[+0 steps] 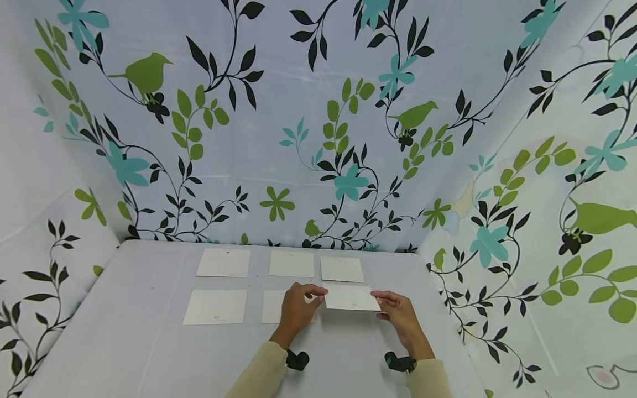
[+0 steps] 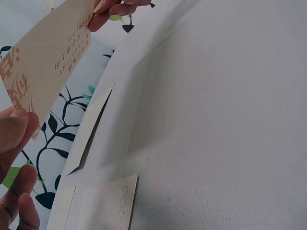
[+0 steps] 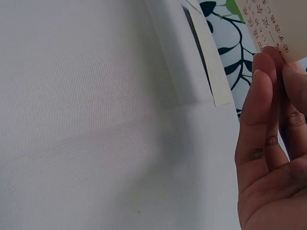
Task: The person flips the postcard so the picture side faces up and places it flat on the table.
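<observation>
Both hands hold a cream card (image 1: 352, 298) just above the table in the head view, its lower edge casting a shadow. My left hand (image 1: 297, 309) pinches the card's left end, and my right hand (image 1: 398, 318) pinches the right end. Brown lettering and larger orange characters cover the face of the card (image 2: 48, 57) seen in the left wrist view. In the right wrist view, rows of reddish handwriting-like characters run along the card (image 3: 283, 24) above the right fingers. Partly behind the left hand lies another cream card (image 1: 272, 307).
Several more cream cards lie in two rows: one at the back left (image 1: 224, 262), another at the back middle (image 1: 291, 263), one at the back right (image 1: 342, 270), and a front left card (image 1: 215, 307). The white table (image 1: 124, 331) meets leaf-and-bird patterned cloth (image 1: 278, 138) behind.
</observation>
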`<move>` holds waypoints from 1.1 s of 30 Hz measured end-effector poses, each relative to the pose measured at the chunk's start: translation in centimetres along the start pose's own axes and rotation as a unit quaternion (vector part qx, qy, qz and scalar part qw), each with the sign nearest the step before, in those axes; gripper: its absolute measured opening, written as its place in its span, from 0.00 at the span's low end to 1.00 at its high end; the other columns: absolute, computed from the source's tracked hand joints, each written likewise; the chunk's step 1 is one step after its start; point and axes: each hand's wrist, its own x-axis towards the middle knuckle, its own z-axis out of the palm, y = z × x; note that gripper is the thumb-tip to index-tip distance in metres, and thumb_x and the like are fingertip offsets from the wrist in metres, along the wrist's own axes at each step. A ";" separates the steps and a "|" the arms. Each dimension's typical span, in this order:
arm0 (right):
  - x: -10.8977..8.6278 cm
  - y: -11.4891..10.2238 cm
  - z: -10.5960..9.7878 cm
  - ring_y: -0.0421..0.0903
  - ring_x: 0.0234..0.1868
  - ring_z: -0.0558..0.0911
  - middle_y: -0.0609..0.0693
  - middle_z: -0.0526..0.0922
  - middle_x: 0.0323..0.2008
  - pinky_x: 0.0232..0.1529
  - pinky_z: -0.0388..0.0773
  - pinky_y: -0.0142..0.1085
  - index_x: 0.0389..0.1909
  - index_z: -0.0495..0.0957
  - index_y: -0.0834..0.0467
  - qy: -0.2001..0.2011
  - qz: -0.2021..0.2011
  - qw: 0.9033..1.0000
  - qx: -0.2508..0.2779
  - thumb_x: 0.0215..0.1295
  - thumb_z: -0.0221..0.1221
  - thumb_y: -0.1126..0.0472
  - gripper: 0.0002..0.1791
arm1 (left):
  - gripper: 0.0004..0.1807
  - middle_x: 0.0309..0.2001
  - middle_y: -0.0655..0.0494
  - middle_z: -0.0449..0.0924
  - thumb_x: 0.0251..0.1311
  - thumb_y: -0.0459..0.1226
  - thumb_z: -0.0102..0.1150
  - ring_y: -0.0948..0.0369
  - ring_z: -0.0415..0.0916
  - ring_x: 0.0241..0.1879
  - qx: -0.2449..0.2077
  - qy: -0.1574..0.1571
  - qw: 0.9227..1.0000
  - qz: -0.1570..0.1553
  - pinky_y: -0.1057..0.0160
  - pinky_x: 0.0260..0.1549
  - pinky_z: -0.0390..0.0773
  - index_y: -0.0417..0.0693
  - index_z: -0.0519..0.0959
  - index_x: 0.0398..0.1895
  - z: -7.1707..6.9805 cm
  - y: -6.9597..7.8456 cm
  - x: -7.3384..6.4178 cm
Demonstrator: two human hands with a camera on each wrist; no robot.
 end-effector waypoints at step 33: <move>-0.4 -0.1 0.3 0.55 0.52 0.84 0.53 0.91 0.49 0.47 0.85 0.40 0.50 0.88 0.60 0.032 -0.023 0.999 -0.023 0.71 0.69 0.60 0.12 | 0.03 0.34 0.65 0.89 0.65 0.37 0.73 0.62 0.78 0.35 -0.041 0.021 0.998 0.030 0.67 0.38 0.74 0.57 0.91 0.39 0.5 0.1 0.0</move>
